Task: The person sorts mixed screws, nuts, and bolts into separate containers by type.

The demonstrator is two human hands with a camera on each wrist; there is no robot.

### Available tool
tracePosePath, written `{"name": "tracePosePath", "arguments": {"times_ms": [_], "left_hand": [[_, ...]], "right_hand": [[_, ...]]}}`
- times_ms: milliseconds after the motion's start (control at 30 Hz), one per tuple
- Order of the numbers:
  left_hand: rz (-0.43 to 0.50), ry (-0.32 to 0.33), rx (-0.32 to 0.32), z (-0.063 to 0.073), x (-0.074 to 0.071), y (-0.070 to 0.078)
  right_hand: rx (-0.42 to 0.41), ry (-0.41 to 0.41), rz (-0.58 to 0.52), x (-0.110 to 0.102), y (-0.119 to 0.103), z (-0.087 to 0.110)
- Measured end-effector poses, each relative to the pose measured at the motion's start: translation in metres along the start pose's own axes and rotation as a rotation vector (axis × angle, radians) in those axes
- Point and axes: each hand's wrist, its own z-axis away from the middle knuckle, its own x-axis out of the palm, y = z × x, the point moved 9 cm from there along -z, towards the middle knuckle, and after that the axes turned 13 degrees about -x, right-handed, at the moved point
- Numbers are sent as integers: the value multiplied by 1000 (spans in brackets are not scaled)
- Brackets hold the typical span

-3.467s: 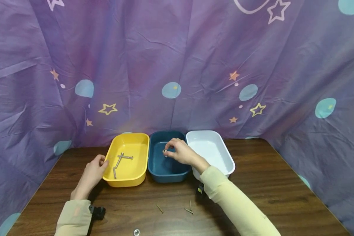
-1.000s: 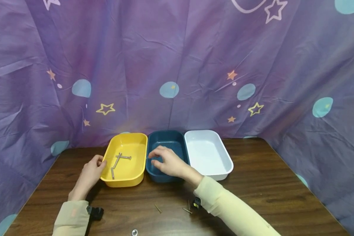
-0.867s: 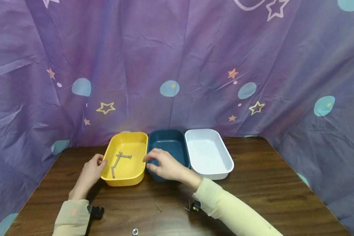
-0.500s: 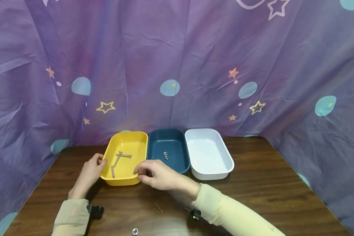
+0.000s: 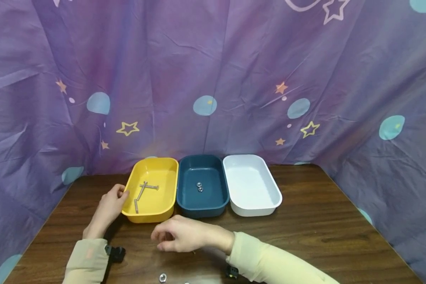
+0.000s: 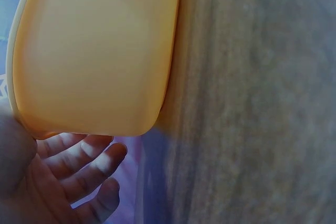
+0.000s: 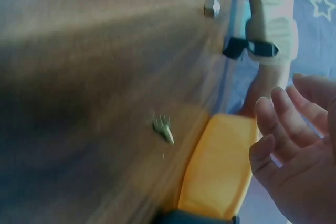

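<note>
Left grip (image 5: 109, 206) on smooth yellow tray (image 5: 161, 199)

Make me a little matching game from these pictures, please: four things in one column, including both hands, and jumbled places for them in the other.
Things:
1. Left hand
2. Right hand
3. Bolts
4. Blue tray

Places:
A. Inside the yellow tray
B. Over the table, nearer the person than the trays
C. Between the yellow tray and the white tray
D. At the outer edge of the yellow tray, touching it

Right pairs: 1-D, 2-B, 3-A, 4-C.
</note>
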Motion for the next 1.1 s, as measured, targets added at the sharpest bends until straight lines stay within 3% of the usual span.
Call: {"name": "tracePosePath", "arguments": {"times_ms": [267,533,1100], "left_hand": [[3,12,-1,0,-3,2],[0,14,-4,1,-1,1],[1,-13,-38,0,1,0]], "right_hand": [[-47,-132,119,26,-16,-4],[-62,-246,110,45,-22,-2],[-80,-359,165,65,-22,-1]]}}
